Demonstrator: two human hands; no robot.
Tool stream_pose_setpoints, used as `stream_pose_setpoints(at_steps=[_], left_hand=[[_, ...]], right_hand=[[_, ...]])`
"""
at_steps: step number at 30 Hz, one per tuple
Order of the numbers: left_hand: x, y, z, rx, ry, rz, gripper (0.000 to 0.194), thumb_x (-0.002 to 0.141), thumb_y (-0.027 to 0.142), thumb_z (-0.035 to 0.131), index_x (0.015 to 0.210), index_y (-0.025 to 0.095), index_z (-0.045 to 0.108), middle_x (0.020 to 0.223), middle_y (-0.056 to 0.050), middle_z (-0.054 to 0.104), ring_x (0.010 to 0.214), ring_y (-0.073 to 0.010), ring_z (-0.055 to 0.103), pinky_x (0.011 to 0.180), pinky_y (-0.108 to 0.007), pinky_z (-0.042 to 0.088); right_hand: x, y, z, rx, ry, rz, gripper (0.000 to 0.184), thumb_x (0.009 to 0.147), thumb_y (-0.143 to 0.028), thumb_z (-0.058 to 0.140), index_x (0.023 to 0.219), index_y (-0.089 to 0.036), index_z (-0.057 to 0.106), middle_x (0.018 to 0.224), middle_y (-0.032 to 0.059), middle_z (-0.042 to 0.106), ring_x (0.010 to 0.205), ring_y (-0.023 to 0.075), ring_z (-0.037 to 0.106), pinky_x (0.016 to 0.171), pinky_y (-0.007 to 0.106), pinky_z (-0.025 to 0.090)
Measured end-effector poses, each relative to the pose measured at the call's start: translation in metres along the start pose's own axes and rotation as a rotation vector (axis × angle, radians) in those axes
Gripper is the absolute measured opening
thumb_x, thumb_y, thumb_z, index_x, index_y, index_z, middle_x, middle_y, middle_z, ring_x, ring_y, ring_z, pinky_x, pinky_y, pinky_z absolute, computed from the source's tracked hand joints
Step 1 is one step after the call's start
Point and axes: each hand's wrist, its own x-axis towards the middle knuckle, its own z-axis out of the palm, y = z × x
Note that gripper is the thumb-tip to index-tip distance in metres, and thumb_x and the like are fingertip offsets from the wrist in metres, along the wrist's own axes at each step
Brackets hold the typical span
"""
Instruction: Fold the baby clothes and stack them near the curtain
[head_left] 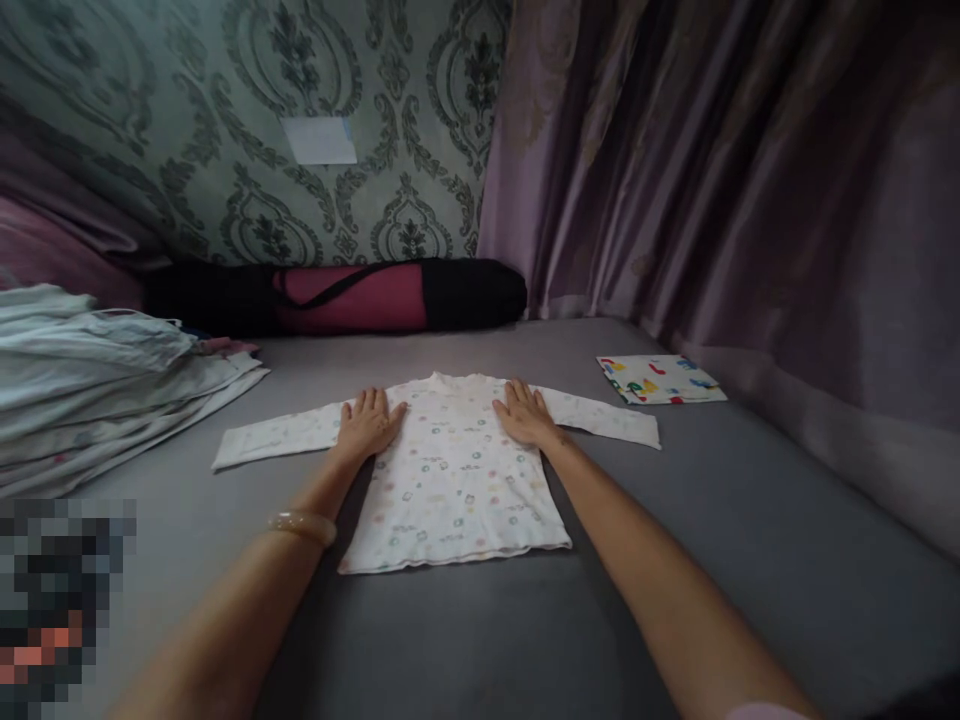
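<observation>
Long-sleeved white shirt (461,490) flat on the grey sheet (465,640) right in front of me, collar at the far end, hem toward me, both sleeves stretched out sideways. My left hand (369,420) is palm down on it where the left-side sleeve meets the body, fingers extended, thumb angled inward, nothing gripped. My right hand (525,412) mirrors that at the other sleeve joint, also flat and unclenched. Pale, smooth bangle (302,527) around my left forearm.

Containers: one long cylindrical bag (375,300) lying along the wall, maroon middle section, black ends, black strap slanting across it; contents hidden.

Shirt fabric looks thin and soft, printed with small pastel motifs, hem slightly wavy. To the right, near the curtain, a folded white cloth (664,380) makes a neat flat rectangle, printed with bold red, yellow, green and blue shapes; possibly another garment, can't tell from here. To the left, a loose heap of pale clothes (90,360), layered and crumpled, with pink fabric (60,240) behind it.

Sheet is plain, matte, mostly smooth. Room: pale green wallpaper (409,100) with dark damask scrolls, a white rectangular panel (321,140) on it, and a purple curtain (675,180) hanging in deep folds down the right side. Bottom-left corner is pixelated, unreadable.
</observation>
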Motion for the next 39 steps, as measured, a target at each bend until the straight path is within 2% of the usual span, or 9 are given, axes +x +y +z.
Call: stream_pose_setpoints(at_steps=[4, 9, 12, 21, 23, 26, 32, 35, 39], left_hand=[[-0.009, -0.020, -0.010, 0.011, -0.022, 0.020, 0.059, 0.095, 0.047, 0.015, 0.140, 0.017, 0.039, 0.148, -0.015, 0.036, 0.137, -0.0291, 0.029, 0.106, -0.054, 0.027], [-0.035, -0.072, -0.015, 0.066, 0.012, -0.250, 0.068, 0.093, 0.054, 0.016, 0.142, 0.010, 0.035, 0.148, -0.023, 0.031, 0.136, -0.0366, 0.029, 0.105, -0.058, 0.023], [-0.046, -0.093, -0.015, 0.076, 0.040, -0.309, 0.071, 0.092, 0.056, 0.015, 0.140, 0.010, 0.039, 0.145, -0.025, 0.034, 0.135, -0.0387, 0.030, 0.105, -0.057, 0.024], [-0.053, -0.114, -0.022, 0.051, 0.056, -0.305, 0.068, 0.090, 0.053, 0.020, 0.135, 0.008, 0.044, 0.144, -0.023, 0.038, 0.135, -0.0381, 0.030, 0.105, -0.062, 0.023], [-0.056, -0.101, -0.028, 0.043, 0.092, -0.303, 0.067, 0.091, 0.051, 0.020, 0.138, 0.008, 0.040, 0.147, -0.022, 0.034, 0.138, -0.0367, 0.026, 0.106, -0.063, 0.019], [-0.065, -0.056, -0.035, 0.026, 0.110, -0.166, 0.064, 0.094, 0.047, 0.020, 0.142, 0.007, 0.034, 0.150, -0.018, 0.030, 0.141, -0.0323, 0.021, 0.111, -0.059, 0.014], [-0.094, 0.054, -0.020, -0.030, -0.048, 0.385, 0.056, 0.097, 0.039, 0.021, 0.145, 0.011, 0.028, 0.153, -0.015, 0.025, 0.143, -0.0272, 0.018, 0.114, -0.052, 0.012], [-0.111, 0.072, -0.011, -0.057, -0.066, 0.506, 0.059, 0.097, 0.043, 0.023, 0.144, 0.008, 0.029, 0.152, -0.018, 0.026, 0.142, -0.0287, 0.018, 0.113, -0.051, 0.015], [-0.124, 0.065, -0.008, -0.052, -0.065, 0.556, 0.062, 0.097, 0.048, 0.022, 0.145, 0.009, 0.027, 0.153, -0.018, 0.023, 0.143, -0.0291, 0.016, 0.114, -0.051, 0.014]], right_hand=[[-0.008, 0.028, -0.019, 0.131, 0.063, -0.038, 0.068, 0.096, -0.046, 0.003, 0.146, -0.009, 0.030, 0.154, 0.0126, 0.023, 0.143, 0.0177, 0.015, 0.115, 0.037, 0.015], [-0.048, 0.088, -0.026, -0.113, 0.132, 0.185, 0.066, 0.095, -0.048, 0.012, 0.142, -0.010, 0.038, 0.150, 0.0173, 0.030, 0.140, 0.0307, 0.021, 0.110, 0.057, 0.016], [-0.068, 0.114, -0.023, -0.236, 0.142, 0.265, 0.065, 0.095, -0.048, 0.011, 0.144, -0.013, 0.034, 0.150, 0.0175, 0.032, 0.138, 0.0325, 0.026, 0.108, 0.059, 0.019], [-0.086, 0.152, -0.039, -0.287, 0.121, 0.288, 0.058, 0.094, -0.042, 0.020, 0.143, -0.016, 0.037, 0.152, 0.0159, 0.026, 0.140, 0.0304, 0.022, 0.108, 0.057, 0.020], [-0.085, 0.140, -0.041, -0.305, 0.207, 0.227, 0.056, 0.092, -0.037, 0.027, 0.141, -0.012, 0.038, 0.152, 0.0171, 0.026, 0.140, 0.0305, 0.020, 0.110, 0.056, 0.018], [-0.077, 0.091, -0.033, -0.244, 0.299, 0.002, 0.055, 0.092, -0.032, 0.030, 0.141, -0.008, 0.037, 0.151, 0.0167, 0.029, 0.142, 0.0267, 0.017, 0.114, 0.047, 0.013], [-0.059, -0.025, 0.004, -0.048, 0.040, -0.374, 0.058, 0.094, -0.044, 0.027, 0.144, -0.015, 0.034, 0.155, 0.0100, 0.021, 0.143, 0.0225, 0.012, 0.115, 0.044, 0.008], [-0.062, -0.042, 0.016, -0.068, -0.030, -0.396, 0.060, 0.096, -0.046, 0.022, 0.146, -0.013, 0.031, 0.155, 0.0116, 0.019, 0.144, 0.0231, 0.010, 0.115, 0.045, 0.006], [-0.079, -0.037, 0.020, -0.094, -0.063, -0.418, 0.063, 0.096, -0.049, 0.020, 0.148, -0.014, 0.026, 0.156, 0.0115, 0.016, 0.144, 0.0231, 0.009, 0.116, 0.044, 0.004]])
